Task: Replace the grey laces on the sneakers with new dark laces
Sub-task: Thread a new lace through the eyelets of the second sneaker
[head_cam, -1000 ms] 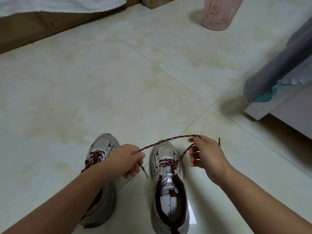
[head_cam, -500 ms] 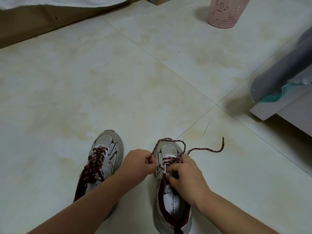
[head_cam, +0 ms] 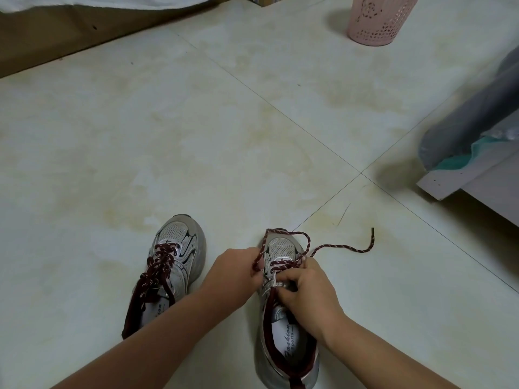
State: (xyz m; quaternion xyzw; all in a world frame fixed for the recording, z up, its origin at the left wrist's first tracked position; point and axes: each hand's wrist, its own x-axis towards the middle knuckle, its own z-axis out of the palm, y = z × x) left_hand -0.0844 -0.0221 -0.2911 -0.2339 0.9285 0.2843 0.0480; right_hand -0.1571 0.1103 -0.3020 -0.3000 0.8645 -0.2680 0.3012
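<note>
Two grey sneakers are sitting on the tiled floor [head_cam: 196, 130]. The left sneaker [head_cam: 171, 270] is wearing a dark red lace [head_cam: 158, 265] all the way up. The left hand [head_cam: 238, 273] is pinching the loose lace [head_cam: 309, 244] of the right sneaker [head_cam: 283, 341]. The right hand [head_cam: 306, 296] is pressing on its eyelets. The lace end is lying on the floor.

We see soft, even, dim indoor light; the floor [head_cam: 196, 136] shows faint glare, soft shadows sit beside objects, and wide-angle bending curves the edges.
</note>
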